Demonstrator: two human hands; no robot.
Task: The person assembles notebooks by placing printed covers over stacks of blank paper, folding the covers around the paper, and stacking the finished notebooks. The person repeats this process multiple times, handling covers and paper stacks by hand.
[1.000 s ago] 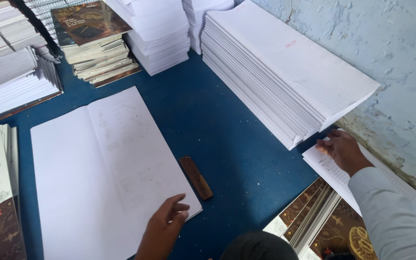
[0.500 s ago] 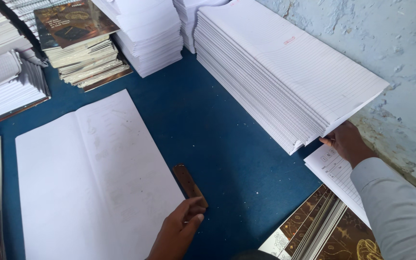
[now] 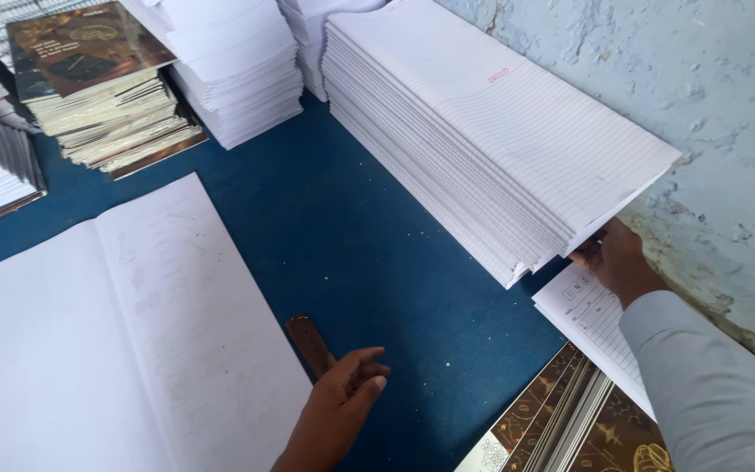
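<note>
My right hand (image 3: pixel 615 259) is at the near corner of a tall stack of ruled white sheets (image 3: pixel 500 131). Its fingertips are tucked under the top sheets and pinch that corner. Below it lies a printed ruled sheet (image 3: pixel 589 319). My left hand (image 3: pixel 338 411) hovers low over the blue table (image 3: pixel 395 262) with its fingers loosely apart and nothing in them. It is just beside the near end of a short brown wooden stick (image 3: pixel 309 343). A large folded white sheet (image 3: pixel 133 323) lies flat to the left of the stick.
Books with dark patterned covers (image 3: pixel 89 70) are piled at the back left, next to a stack of white paper (image 3: pixel 233 70). More patterned covers (image 3: pixel 561 428) lie at the bottom right. A peeling pale blue wall (image 3: pixel 709 105) bounds the right side.
My right hand rose from the printed sheet to the corner of the ruled stack. My left hand slid right off the folded sheet to the wooden stick's end.
</note>
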